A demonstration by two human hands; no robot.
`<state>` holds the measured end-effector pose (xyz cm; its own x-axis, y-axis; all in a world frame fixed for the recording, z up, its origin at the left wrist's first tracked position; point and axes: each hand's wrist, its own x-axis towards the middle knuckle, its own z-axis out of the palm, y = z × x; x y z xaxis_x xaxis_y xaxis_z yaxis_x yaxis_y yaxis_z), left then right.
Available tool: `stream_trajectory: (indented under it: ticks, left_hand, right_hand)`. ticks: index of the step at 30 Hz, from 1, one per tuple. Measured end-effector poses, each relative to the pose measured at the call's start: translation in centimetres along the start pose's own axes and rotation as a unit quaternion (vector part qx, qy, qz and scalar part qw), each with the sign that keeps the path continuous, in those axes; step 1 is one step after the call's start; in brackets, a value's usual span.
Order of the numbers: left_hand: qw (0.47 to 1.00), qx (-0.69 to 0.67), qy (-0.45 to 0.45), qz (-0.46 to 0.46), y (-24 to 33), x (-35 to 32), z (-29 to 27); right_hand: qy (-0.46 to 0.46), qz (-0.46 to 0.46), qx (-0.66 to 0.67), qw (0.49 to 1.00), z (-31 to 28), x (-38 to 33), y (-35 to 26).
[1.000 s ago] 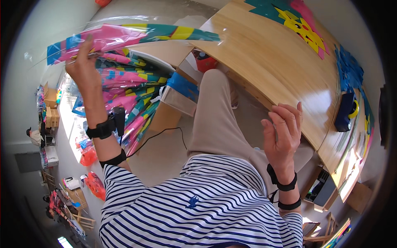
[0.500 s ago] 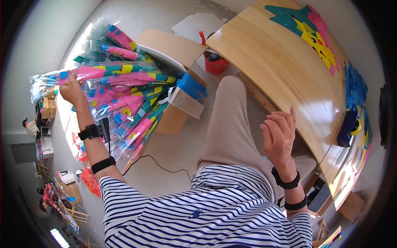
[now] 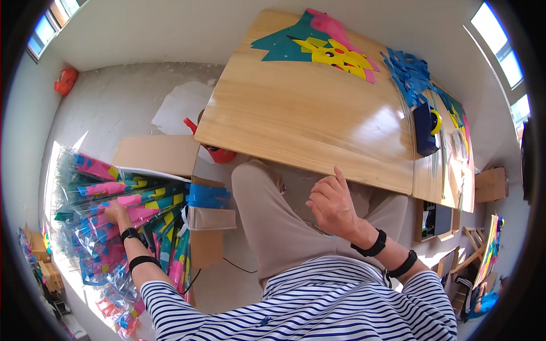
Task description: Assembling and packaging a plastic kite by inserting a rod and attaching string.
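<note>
Many long folded kites, pink, green, blue and yellow in clear plastic sleeves, fan out of an open cardboard box on my left. Deep among them is my left hand, its fingers closed on one plastic-wrapped kite; neighbouring sleeves partly hide the fingertips. My right hand hovers over my lap beside the table's near edge. Its fingers are loosely bent, one points upward, and nothing shows in it. Blue strips hang over the box's rim.
The wooden table ahead bears a spread kite with a yellow cartoon face, blue strips and a dark tape dispenser with yellow tape. A red bucket stands by its left corner. A black cable crosses the floor.
My view has swung to the right, so the table appears further left. My left hand has moved from the sleeves' outer end inward, nearer the box. The right hand stays raised.
</note>
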<state>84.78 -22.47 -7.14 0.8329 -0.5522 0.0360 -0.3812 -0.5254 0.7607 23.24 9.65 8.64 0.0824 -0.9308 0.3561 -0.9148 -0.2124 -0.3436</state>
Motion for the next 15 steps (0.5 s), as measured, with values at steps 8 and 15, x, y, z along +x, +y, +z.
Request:
stream_trajectory:
  ticks: [8, 15]
  left_hand:
    - [0.993, -0.102, -0.061, -0.017, 3.2, -5.7, -4.1]
    - [0.949, -0.022, -0.023, 0.315, 10.2, -17.5, -3.0]
  right_hand:
    - [-0.063, 0.13, -0.063, 0.988, 0.8, -1.1, 6.5]
    - [-0.105, 0.247, -0.116, 0.956, 1.7, -3.4, 14.2]
